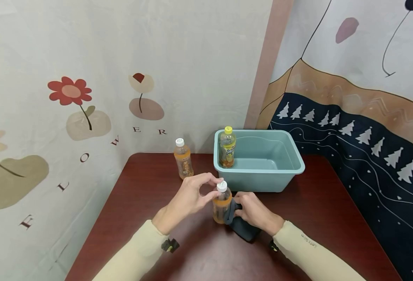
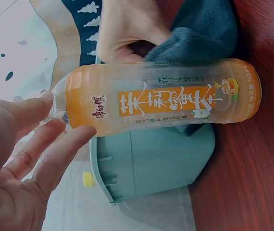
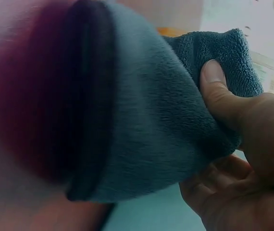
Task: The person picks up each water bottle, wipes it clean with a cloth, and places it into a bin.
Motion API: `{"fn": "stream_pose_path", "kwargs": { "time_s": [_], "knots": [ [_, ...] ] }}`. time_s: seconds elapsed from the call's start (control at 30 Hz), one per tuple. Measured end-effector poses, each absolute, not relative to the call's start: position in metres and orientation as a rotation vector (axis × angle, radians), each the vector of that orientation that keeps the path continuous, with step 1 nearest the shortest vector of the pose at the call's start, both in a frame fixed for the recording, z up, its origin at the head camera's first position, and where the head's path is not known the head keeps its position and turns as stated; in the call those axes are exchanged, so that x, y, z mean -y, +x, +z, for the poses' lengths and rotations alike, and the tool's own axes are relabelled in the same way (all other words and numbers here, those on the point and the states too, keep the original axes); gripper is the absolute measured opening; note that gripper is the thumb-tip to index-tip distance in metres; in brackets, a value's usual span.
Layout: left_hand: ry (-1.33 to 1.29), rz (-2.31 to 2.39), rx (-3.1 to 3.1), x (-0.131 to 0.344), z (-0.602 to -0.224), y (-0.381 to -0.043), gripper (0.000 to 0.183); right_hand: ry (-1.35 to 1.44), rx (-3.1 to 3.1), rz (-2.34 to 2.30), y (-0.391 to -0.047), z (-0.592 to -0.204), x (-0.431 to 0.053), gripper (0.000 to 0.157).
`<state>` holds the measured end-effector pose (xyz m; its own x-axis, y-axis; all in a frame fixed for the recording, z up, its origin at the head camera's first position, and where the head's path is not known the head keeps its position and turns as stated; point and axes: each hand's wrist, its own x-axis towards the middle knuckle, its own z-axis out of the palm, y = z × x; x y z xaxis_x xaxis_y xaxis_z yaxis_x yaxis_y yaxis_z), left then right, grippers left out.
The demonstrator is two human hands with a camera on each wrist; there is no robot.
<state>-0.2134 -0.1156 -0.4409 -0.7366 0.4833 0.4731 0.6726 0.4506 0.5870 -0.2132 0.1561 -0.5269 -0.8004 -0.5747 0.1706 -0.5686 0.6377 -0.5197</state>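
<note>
Orange-labelled bottle (image 1: 219, 212) upright between both hands, in front of the tub (image 1: 255, 181).
Nearest me, the right hand (image 1: 255, 210) pinches a dark grey cloth (image 1: 246, 229) at the bottle's right side; the left hand (image 1: 189, 193) grips the bottle's neck between thumb and fingers. I cannot tell whether its base touches the table (image 1: 146, 183). Beyond, I observe a white-capped bottle (image 1: 184, 160) left of the tub and a yellow-capped bottle (image 1: 227, 150) inside its left end.

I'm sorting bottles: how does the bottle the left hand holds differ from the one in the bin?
The held bottle has a white cap; the bin bottle a yellow one. The held bottle's label is orange, the bin bottle's largely yellow. The left hand grips the held bottle outside the bin, while the bin bottle stands inside, untouched. Both are see-through and capped.
</note>
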Motion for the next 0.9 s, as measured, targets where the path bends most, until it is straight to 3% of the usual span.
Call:
{"fn": "stream_pose_path", "kwargs": {
  "time_s": [0.23, 0.5, 0.67, 0.9],
  "knots": [
    [-1.008, -1.191, 2.455, 0.116, -0.443, -0.214, 0.026, -0.967, -2.807, -0.852, -0.215, -0.547, -0.153, 0.025],
    [-1.007, -1.221, 2.465, 0.116, -0.444, -0.22, 0.028, -0.899, -2.785, -0.963, -0.219, -0.546, -0.157, 0.029],
    [-1.009, -1.244, 2.464, 0.116, -0.443, -0.22, 0.029, -0.931, -2.845, -0.994, -0.216, -0.537, -0.159, 0.037],
    [-0.968, -1.271, 2.472, 0.119, -0.445, -0.219, 0.03, -0.951, -2.915, -1.098, -0.209, -0.504, -0.158, 0.03]
  ]
}}
